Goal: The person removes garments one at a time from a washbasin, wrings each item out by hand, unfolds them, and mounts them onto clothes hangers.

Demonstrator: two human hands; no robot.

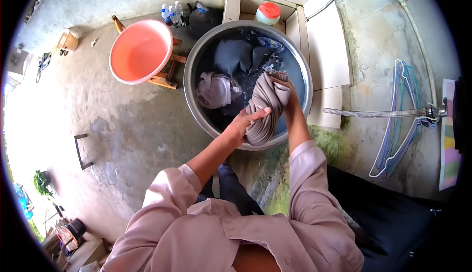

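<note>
A twisted, bunched-up taupe garment [268,106] is held over the near right part of a large metal basin [189,83]. My left hand [242,123] is closed round its near left side, thumb lying across the folds. At its far right end my right hand [290,86] grips the cloth, its fingers partly hidden by the folds. Dark water fills the basin. In it lie a dark garment [233,56], a pale lilac garment [215,91] and a blue-and-white packet [270,43] near the far rim.
An orange-pink plastic tub [140,51] rests on a wooden stool [164,79] to the left. Behind the basin stand a red-lidded jar [268,12] and several bottles [172,14]. Clothes hangers [393,124] and a braided hose [376,113] are at the right wall.
</note>
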